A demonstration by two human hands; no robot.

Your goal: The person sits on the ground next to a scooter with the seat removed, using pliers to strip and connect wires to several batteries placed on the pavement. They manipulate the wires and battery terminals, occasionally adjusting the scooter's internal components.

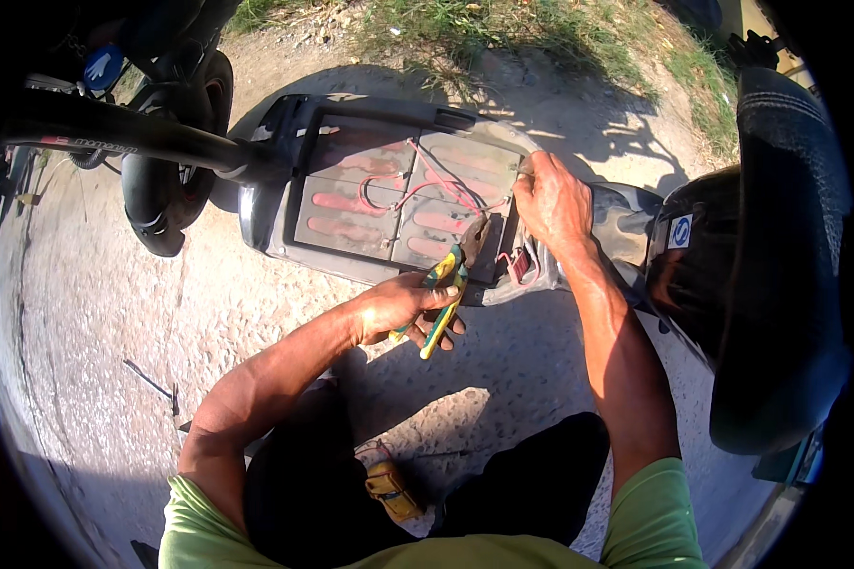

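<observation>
My left hand (399,308) is wrapped around pliers (443,332) with yellow and green handles. Their dark jaws reach over the right end of an open battery compartment in a scooter's footboard (323,261). Several grey batteries (351,232) with reddish streaks lie side by side in it, and red and black wires (427,192) run across their tops. At the compartment's far right corner, my right hand (555,204) has its fingers curled in a pinch; what they hold is hidden. A red connector (519,266) with wires sits just below that hand.
The scooter's dark steering stem (161,137) and front wheel (220,90) stand at the left, its black seat (788,256) at the right. On the rough ground lie a yellow device (389,488) between my legs and a thin metal tool (150,381) at the left. Grass (446,43) grows beyond.
</observation>
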